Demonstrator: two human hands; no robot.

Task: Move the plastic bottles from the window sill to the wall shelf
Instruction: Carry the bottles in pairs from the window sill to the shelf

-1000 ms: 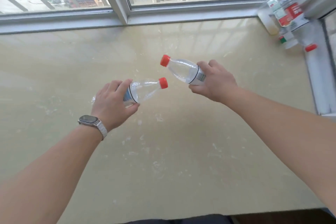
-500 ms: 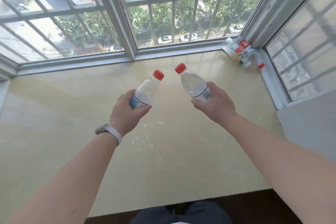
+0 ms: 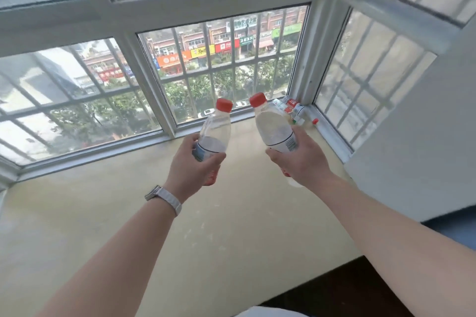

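My left hand point(image 3: 192, 166) grips a clear plastic bottle point(image 3: 215, 130) with a red cap, held nearly upright above the beige window sill point(image 3: 231, 226). My right hand point(image 3: 300, 161) grips a second clear red-capped bottle point(image 3: 273, 127), cap tilted slightly left. The two bottles are side by side and apart. Several more bottles point(image 3: 295, 110) with red and white labels lie in the sill's far right corner. No wall shelf is in view.
White window frames and barred panes point(image 3: 226, 72) close the sill at the back and right. A grey-white wall point(image 3: 417, 152) stands at the right. The sill's front edge runs along the dark floor point(image 3: 360, 288) at the lower right.
Both hands have lifted their bottles up off the sill and turned them from lying sideways to nearly upright. The camera has tilted upward, showing more of the window.
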